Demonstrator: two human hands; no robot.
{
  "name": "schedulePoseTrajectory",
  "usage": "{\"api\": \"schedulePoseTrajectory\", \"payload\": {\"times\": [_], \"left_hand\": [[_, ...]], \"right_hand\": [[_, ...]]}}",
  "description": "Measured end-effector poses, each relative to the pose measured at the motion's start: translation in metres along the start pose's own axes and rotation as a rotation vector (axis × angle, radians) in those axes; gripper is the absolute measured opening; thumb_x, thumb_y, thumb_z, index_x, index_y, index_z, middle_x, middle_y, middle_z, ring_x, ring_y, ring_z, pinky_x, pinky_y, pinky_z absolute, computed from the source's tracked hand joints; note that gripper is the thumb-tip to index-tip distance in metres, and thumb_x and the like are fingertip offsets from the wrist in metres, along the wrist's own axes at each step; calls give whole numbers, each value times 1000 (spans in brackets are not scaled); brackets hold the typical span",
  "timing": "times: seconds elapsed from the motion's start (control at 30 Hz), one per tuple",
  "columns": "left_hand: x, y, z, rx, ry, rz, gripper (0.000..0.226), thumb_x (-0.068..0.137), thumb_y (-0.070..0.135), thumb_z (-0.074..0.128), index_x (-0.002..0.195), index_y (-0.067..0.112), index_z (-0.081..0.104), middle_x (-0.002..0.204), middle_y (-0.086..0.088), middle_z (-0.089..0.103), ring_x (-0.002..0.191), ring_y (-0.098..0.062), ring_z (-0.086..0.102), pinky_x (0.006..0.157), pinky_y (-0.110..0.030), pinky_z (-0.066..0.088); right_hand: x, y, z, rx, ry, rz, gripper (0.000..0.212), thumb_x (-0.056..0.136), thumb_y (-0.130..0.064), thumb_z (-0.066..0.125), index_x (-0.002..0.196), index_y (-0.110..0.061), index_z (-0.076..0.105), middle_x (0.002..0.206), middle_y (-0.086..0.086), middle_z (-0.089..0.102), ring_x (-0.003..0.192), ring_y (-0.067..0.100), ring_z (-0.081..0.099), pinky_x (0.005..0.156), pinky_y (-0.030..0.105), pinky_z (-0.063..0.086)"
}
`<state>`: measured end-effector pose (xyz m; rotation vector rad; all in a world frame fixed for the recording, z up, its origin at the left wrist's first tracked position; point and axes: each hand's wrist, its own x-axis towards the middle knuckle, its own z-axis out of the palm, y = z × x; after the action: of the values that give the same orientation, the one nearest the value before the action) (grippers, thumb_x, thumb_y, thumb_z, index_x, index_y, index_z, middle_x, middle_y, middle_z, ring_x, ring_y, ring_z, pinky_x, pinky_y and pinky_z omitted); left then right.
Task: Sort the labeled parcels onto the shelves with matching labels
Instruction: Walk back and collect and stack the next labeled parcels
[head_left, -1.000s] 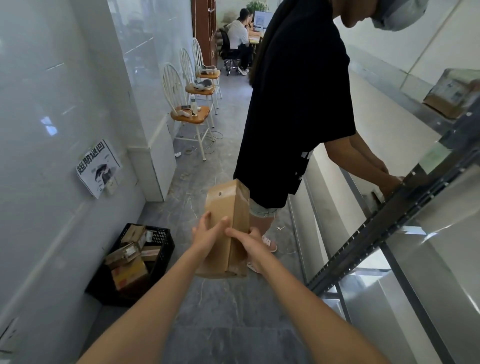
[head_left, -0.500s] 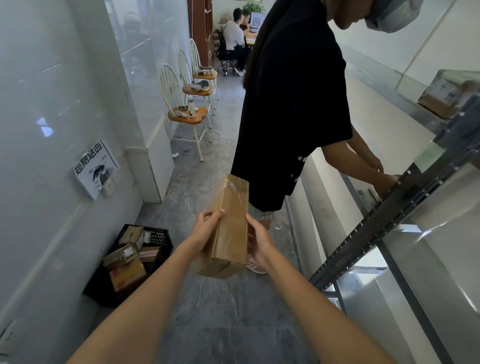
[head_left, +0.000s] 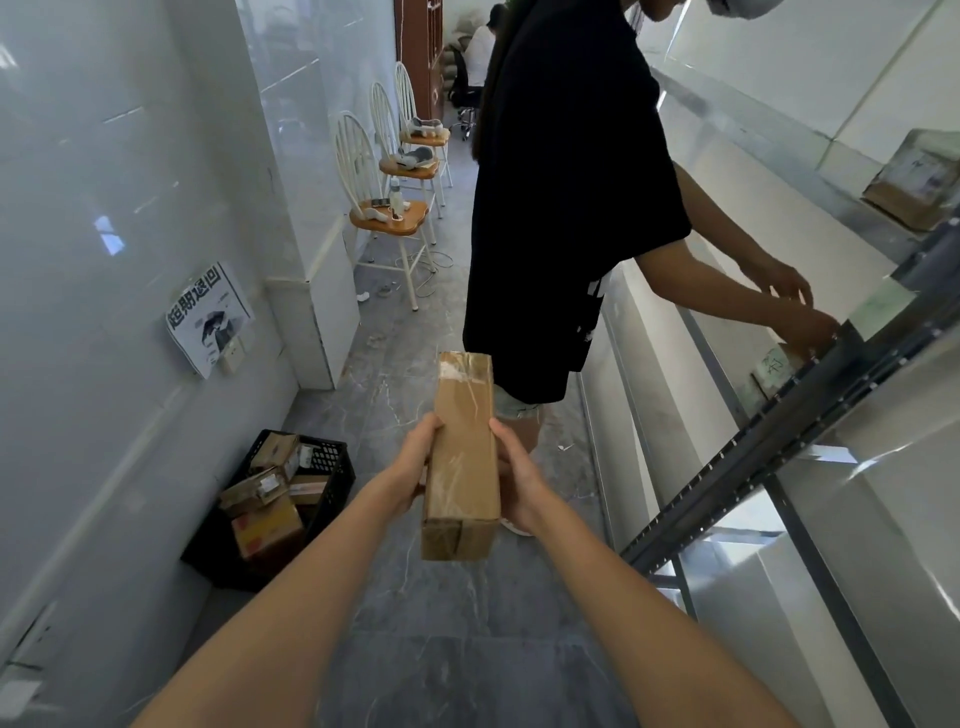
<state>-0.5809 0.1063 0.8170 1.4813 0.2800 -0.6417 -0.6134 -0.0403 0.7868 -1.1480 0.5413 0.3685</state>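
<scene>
A long brown cardboard parcel (head_left: 465, 457), wrapped in clear tape, is held out in front of me over the grey floor. My left hand (head_left: 415, 467) grips its left side and my right hand (head_left: 514, 480) grips its right side. No label shows on the face turned to me. The metal shelf rack (head_left: 779, 447) runs along the right, with a green label (head_left: 883, 304) on its rail and a brown parcel (head_left: 917, 189) on an upper shelf.
A black crate (head_left: 332, 467) with several parcels stands on the floor by the left wall. Another person in a black shirt (head_left: 566, 208) stands just ahead, both hands at a small parcel (head_left: 776, 364) on the shelf. White chairs (head_left: 384, 208) line the left wall.
The parcel has turned in my hands, so a narrow taped side now faces up lengthwise. The view has shifted slightly right, and the other person's hands have moved along the shelf.
</scene>
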Motion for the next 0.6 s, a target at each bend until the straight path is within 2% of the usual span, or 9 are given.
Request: {"api": "schedulePoseTrajectory", "payload": {"times": [0.07,0.13,0.2,0.23,0.33,0.43,0.5,0.57,0.6], "left_hand": [[-1,1,3,11,-10,54,51,97,49,45,134,14,43,121,-15,61,108,-29,62,85,-42,55],[-5,2,3,24,-7,86,49,96,47,50,134,19,38,116,-9,61,102,-24,63,76,-35,55],[-5,-1,0,38,20,98,50,96,44,54,134,16,41,116,-8,61,100,-22,64,73,-31,54],[-4,-2,-3,50,37,102,51,96,43,55,135,14,43,117,-9,62,100,-22,64,73,-30,54],[-3,-4,-9,63,73,112,43,96,39,56,130,12,50,106,-5,64,91,-18,64,69,-28,52],[-2,-5,-15,58,59,100,49,94,42,59,132,12,54,113,-8,66,99,-22,66,78,-33,55],[-2,-6,-20,49,61,83,51,93,44,59,133,13,54,117,-10,66,103,-24,65,80,-34,54],[-3,-6,-25,36,86,37,50,92,48,56,129,14,55,116,-11,65,100,-25,64,75,-34,53],[-4,-7,-28,31,85,11,51,92,50,55,127,14,56,116,-13,66,99,-27,65,76,-36,53]], "right_hand": [[2,4,4,14,-9,8,85,68,-71,72,124,-7,68,121,30,63,108,37,59,101,43,47],[4,7,6,15,18,5,72,73,-67,70,117,-10,69,117,19,70,108,33,66,102,46,51],[4,10,7,2,18,26,65,76,-66,68,112,-11,69,116,18,70,105,32,66,104,48,50],[4,11,8,-21,19,36,66,76,-66,67,112,-11,68,113,18,69,100,31,65,100,46,51],[0,12,13,-40,28,57,71,76,-68,66,118,-11,66,100,11,70,77,22,66,70,31,56],[-3,12,14,-53,19,71,77,76,-69,65,124,-10,65,95,9,70,67,16,70,55,26,53],[-1,15,11,-32,25,69,73,80,-69,62,122,-9,65,72,4,68,43,9,61,42,20,46],[0,17,5,31,42,72,64,84,-67,59,115,-11,66,60,-1,65,40,8,56,40,19,42],[0,17,3,48,58,68,60,84,-64,60,114,-13,65,66,-1,65,49,9,59,44,21,44]]}}
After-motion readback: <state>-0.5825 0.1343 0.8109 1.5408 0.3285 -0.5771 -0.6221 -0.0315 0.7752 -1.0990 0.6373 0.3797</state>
